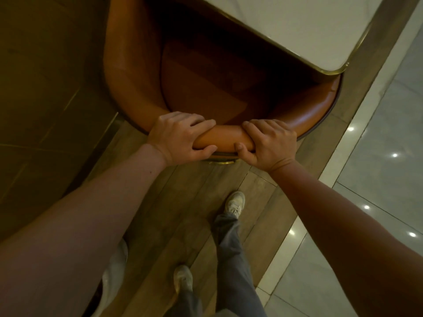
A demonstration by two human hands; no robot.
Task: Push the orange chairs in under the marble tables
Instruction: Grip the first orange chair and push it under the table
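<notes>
Now both your hands clasp the orange chair by its back rail.
Your left hand and right hand curl round the rail side by side. It runs 9 to 3. The seat lies at 12, partly beneath the marble table at 1, so the push likely goes toward 12.

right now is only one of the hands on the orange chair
No, the left hand and the right hand both grip the padded back rim of the orange chair.

Pale sneakers stand on wood planks beside glossy grey tiles.
</notes>
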